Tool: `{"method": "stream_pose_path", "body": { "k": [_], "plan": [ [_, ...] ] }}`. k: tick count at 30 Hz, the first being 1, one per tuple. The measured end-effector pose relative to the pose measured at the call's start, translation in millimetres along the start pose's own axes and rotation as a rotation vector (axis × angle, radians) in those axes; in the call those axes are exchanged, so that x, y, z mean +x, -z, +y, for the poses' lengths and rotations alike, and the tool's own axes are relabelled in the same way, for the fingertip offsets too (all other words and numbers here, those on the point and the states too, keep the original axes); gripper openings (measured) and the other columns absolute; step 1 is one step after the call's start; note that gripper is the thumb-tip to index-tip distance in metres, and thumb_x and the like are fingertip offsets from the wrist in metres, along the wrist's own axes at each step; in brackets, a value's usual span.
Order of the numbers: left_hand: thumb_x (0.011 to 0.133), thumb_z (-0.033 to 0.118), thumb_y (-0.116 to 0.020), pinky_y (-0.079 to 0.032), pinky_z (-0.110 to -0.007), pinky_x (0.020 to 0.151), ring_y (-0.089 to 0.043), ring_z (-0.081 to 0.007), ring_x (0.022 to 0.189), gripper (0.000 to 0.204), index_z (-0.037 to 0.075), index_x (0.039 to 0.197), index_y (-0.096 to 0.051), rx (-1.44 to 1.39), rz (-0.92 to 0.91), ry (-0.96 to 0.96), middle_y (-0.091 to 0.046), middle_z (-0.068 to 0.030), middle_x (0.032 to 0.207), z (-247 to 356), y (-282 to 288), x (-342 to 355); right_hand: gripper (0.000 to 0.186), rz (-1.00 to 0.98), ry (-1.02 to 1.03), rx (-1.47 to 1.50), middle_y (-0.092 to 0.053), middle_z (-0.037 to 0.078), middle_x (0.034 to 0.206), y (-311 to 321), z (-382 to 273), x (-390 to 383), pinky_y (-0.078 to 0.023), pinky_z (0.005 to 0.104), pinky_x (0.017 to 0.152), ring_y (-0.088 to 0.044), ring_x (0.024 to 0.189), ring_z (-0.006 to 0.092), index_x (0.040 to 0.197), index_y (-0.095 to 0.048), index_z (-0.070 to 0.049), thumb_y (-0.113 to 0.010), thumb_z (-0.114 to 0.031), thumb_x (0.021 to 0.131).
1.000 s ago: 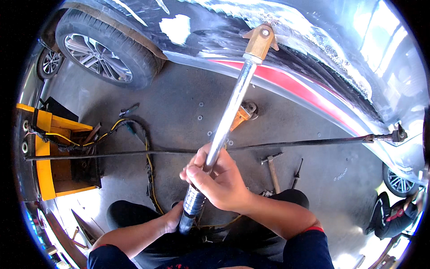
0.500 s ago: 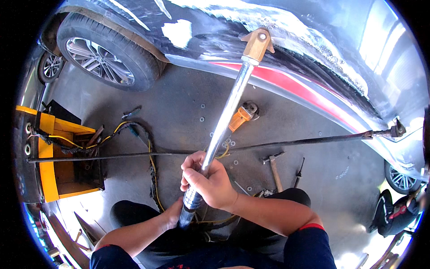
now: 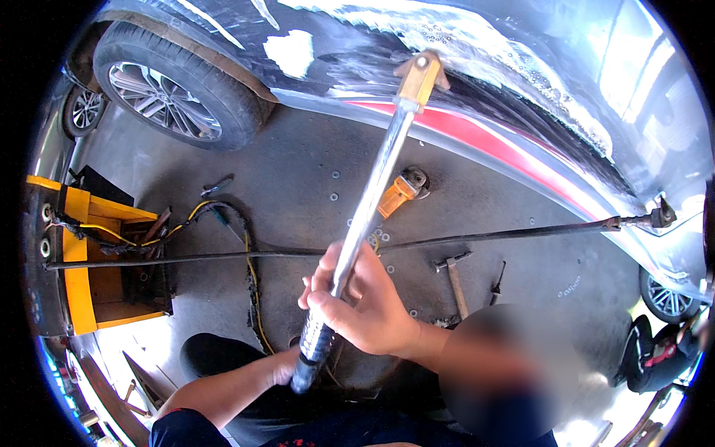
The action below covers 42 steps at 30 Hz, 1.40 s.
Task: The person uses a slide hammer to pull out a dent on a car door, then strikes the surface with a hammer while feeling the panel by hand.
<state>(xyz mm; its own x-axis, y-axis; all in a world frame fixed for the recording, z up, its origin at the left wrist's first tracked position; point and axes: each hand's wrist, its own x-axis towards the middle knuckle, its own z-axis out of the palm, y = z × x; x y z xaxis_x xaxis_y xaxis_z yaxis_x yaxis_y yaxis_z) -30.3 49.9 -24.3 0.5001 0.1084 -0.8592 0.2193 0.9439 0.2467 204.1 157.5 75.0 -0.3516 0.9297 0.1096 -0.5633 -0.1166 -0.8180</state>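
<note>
A long dent puller (image 3: 375, 186) with a chrome shaft and a ribbed lower grip slants up and away from my lap. Its brass-coloured jaw head (image 3: 421, 82) lies over the car's scraped side panel (image 3: 506, 71); whether it touches the metal I cannot tell. My right hand (image 3: 366, 309) wraps round the shaft just above the ribbed part, thumb across the front. Lower down, my left hand (image 3: 283, 366) is closed at the grip's bottom end, its fingers partly hidden behind it. White filler, bare metal and a red strip mark the panel.
An orange angle grinder (image 3: 401, 192), several washers, a hammer (image 3: 456, 283) and a thin dark tool (image 3: 498, 284) lie on the floor. A long black bar (image 3: 477, 237) crosses to a yellow box (image 3: 80, 261) with cables. A wheel (image 3: 167, 93) stands upper left.
The dent puller has shifted slightly down and left. My right hand has moved a little right, with its fingers looser round the shaft; my left hand has dropped slightly.
</note>
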Motion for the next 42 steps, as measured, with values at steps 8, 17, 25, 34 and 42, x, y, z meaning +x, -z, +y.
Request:
{"method": "stream_pose_path", "body": {
  "k": [8, 17, 25, 34, 42],
  "plan": [
    [0.104, 0.033, -0.035, -0.049, -0.031, 0.063, -0.061, -0.0158, 0.071, 0.034, 0.013, 0.108, -0.062, -0.196, 0.174, -0.025, -0.066, -0.0034, 0.085, -11, 4, 27, 0.031, 0.024, -0.114, -0.051, -0.056, 0.006, 0.092, 9, -10, 0, -0.052, 0.0366, 0.084, -0.065, 0.090, 0.0167, 0.115, -0.040, -0.009, -0.061, -0.001, 0.094],
    [0.106, 0.035, -0.030, -0.052, -0.031, 0.066, -0.064, -0.0167, 0.076, 0.038, 0.012, 0.114, -0.060, -0.192, 0.172, -0.076, -0.067, -0.0040, 0.091, -2, -3, 25, 0.027, -0.016, -0.133, -0.030, -0.056, 0.006, 0.093, 13, -15, 7, -0.053, 0.0326, 0.079, -0.065, 0.089, 0.0148, 0.114, -0.041, -0.008, -0.059, -0.001, 0.096],
    [0.106, 0.034, -0.031, -0.053, -0.031, 0.070, -0.065, -0.0167, 0.080, 0.038, 0.012, 0.115, -0.061, -0.256, 0.167, -0.050, -0.068, -0.0041, 0.094, 12, -10, 14, 0.027, 0.002, 0.020, -0.019, -0.059, 0.007, 0.097, 11, 7, 5, -0.053, 0.0340, 0.080, -0.064, 0.089, 0.0141, 0.118, -0.044, -0.007, -0.058, -0.001, 0.096],
    [0.106, 0.042, -0.033, -0.050, -0.034, 0.078, -0.062, -0.0138, 0.089, 0.041, 0.014, 0.121, -0.058, -0.170, 0.225, -0.021, -0.066, -0.0015, 0.100, 11, 2, 17, 0.029, 0.084, -0.110, 0.093, -0.060, 0.005, 0.086, 14, -8, 33, -0.057, 0.0324, 0.068, -0.065, 0.074, 0.0139, 0.122, -0.049, 0.000, -0.060, -0.002, 0.095],
    [0.106, 0.034, -0.033, -0.053, -0.033, 0.081, -0.065, -0.0165, 0.092, 0.039, 0.009, 0.121, -0.058, -0.252, 0.209, -0.148, -0.068, -0.0050, 0.105, -6, 12, 27, 0.028, 0.055, -0.163, -0.103, -0.058, 0.003, 0.091, 6, 29, 4, -0.051, 0.0283, 0.076, -0.059, 0.082, 0.0097, 0.119, -0.051, -0.003, -0.064, -0.006, 0.095]
  ]
}}
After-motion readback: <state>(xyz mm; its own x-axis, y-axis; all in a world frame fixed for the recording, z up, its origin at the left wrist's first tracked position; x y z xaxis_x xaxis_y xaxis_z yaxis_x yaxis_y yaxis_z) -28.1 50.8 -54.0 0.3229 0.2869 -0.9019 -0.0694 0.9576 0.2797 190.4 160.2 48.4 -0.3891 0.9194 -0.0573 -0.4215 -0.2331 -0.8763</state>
